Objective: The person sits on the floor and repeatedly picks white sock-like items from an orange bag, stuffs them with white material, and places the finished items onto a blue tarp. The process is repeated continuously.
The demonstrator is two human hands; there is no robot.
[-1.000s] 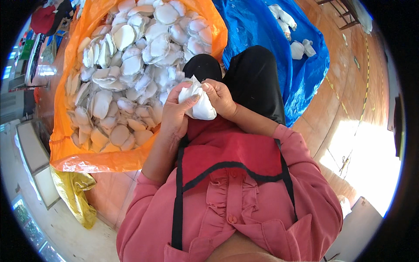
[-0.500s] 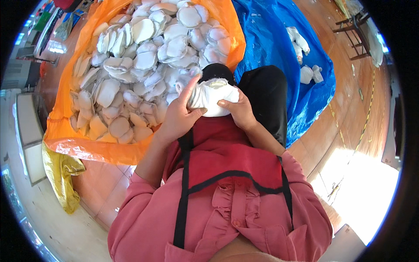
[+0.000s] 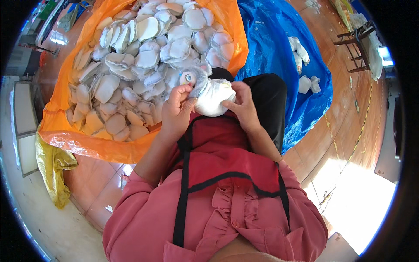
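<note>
Above my lap I hold a stuffed plush toy (image 3: 212, 101) with both hands. Its body is smooth and white, and its grey furry head with a round blue eye leans out to the left. My left hand (image 3: 176, 112) is closed on the toy at its head end, thumb and fingers pinching the edge. On the other side my right hand (image 3: 244, 107) wraps the white body, its thumb pressed on the front. Just beyond my left hand lies a heap of flat, rounded white and grey plush pieces (image 3: 146, 59) in an orange plastic sack (image 3: 94, 146).
A blue plastic sheet (image 3: 262, 48) spreads at the right, with several white plush toys (image 3: 300, 52) on it. Farther right stands a dark wooden stool (image 3: 355, 46) on the tiled floor. Yellow plastic sacking (image 3: 54, 168) lies at the left, beside a pale wall.
My left index finger, stretched upward before, has curled in against the toy. The grey head has turned so its eye shows. My right fingers have moved up along the body.
</note>
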